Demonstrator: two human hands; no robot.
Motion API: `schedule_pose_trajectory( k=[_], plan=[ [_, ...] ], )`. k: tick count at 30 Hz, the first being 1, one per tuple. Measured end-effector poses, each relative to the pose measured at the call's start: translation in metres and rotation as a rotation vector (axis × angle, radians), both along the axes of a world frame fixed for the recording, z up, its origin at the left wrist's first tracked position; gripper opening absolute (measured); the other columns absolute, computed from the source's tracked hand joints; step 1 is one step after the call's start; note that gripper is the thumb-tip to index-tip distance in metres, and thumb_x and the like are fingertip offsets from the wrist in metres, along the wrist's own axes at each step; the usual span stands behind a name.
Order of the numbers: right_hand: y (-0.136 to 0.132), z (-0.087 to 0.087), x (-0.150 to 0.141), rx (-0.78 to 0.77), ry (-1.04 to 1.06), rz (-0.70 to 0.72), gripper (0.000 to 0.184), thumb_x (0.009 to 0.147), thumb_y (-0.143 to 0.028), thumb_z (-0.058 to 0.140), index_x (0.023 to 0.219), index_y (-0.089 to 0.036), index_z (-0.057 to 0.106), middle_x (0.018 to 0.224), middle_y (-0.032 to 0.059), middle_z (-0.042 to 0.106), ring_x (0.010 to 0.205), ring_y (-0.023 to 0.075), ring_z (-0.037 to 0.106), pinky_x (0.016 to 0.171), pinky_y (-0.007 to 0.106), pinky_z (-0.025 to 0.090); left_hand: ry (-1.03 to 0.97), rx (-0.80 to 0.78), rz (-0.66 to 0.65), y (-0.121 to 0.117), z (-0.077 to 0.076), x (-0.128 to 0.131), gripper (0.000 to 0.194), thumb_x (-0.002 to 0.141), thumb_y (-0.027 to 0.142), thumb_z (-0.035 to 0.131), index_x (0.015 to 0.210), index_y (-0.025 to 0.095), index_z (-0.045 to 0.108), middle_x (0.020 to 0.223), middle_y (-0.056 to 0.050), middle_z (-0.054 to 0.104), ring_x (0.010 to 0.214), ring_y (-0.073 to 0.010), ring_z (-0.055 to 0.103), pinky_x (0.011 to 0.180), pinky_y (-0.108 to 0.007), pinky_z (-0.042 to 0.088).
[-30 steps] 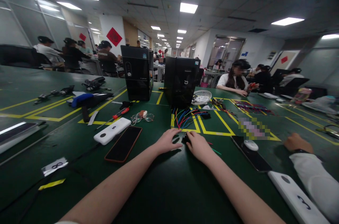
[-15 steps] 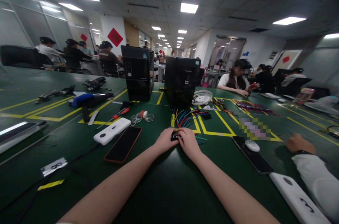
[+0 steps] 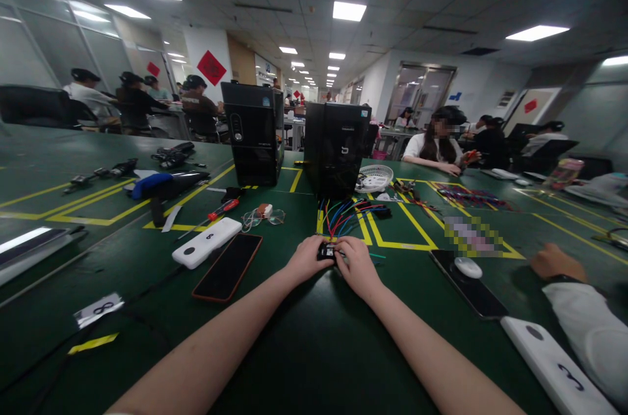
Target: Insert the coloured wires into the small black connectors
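Observation:
A small black part with pale spots on top sits between my two hands, low over the green table. My left hand is closed, its thumb and fingers gripping this part from the left. At the part's right edge, my right hand has its fingers curled together. What they pinch is too small to make out. Red, blue and green wires fan out just beyond my fingers. A green wire end sticks out to the right of my right hand.
Two black computer towers stand beyond the wires. A white basket is beside them. On the left lie a phone, a white power bank, glasses and a red screwdriver. A co-worker's hand rests at right.
My right hand has shifted slightly right and its fingers have drawn back from the top of the black part, so more of it shows. My left hand stays in place.

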State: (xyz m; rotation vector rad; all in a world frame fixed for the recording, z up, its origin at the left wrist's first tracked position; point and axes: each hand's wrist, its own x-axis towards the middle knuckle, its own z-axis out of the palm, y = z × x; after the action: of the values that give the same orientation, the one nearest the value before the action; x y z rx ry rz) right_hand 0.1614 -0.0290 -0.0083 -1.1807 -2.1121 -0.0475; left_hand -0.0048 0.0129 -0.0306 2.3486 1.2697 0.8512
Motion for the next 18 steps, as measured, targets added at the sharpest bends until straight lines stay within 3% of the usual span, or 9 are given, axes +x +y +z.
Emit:
schedule_pose_trajectory(
  k=[5, 11, 18],
  plan=[
    [-0.001, 0.004, 0.01, -0.027, -0.082, 0.112, 0.01, 0.081, -0.023, 0.052, 0.088, -0.02, 0.059, 0.102, 0.0075, 0.058, 0.099, 0.0216, 0.05, 0.089, 0.039, 0.037, -0.029, 0.005, -0.004, 0.0, 0.002, -0.001, 0.038, 0.069, 0.029, 0.071, 0.101, 0.016, 0.056, 0.1, -0.008, 0.06, 0.095, -0.0243, 0.056, 0.084, -0.035, 0.043],
    [0.012, -0.002, 0.019, -0.007, -0.118, -0.07, 0.015, 0.083, -0.018, 0.049, 0.094, -0.018, 0.06, 0.095, 0.0077, 0.058, 0.093, 0.0209, 0.049, 0.083, 0.035, 0.038, -0.02, 0.006, 0.003, -0.002, 0.004, -0.002, 0.042, 0.067, 0.028, 0.074, 0.102, 0.016, 0.055, 0.102, -0.009, 0.06, 0.097, -0.0251, 0.055, 0.085, -0.036, 0.043],
    [0.015, -0.011, 0.011, -0.034, -0.237, -0.097, 0.014, 0.083, -0.015, 0.047, 0.087, -0.018, 0.06, 0.088, 0.0073, 0.057, 0.085, 0.0207, 0.048, 0.076, 0.034, 0.038, 0.014, -0.016, -0.03, -0.002, 0.002, -0.001, 0.045, 0.069, 0.035, 0.072, 0.107, 0.019, 0.054, 0.108, -0.008, 0.059, 0.101, -0.0264, 0.054, 0.087, -0.039, 0.042]
  ],
)
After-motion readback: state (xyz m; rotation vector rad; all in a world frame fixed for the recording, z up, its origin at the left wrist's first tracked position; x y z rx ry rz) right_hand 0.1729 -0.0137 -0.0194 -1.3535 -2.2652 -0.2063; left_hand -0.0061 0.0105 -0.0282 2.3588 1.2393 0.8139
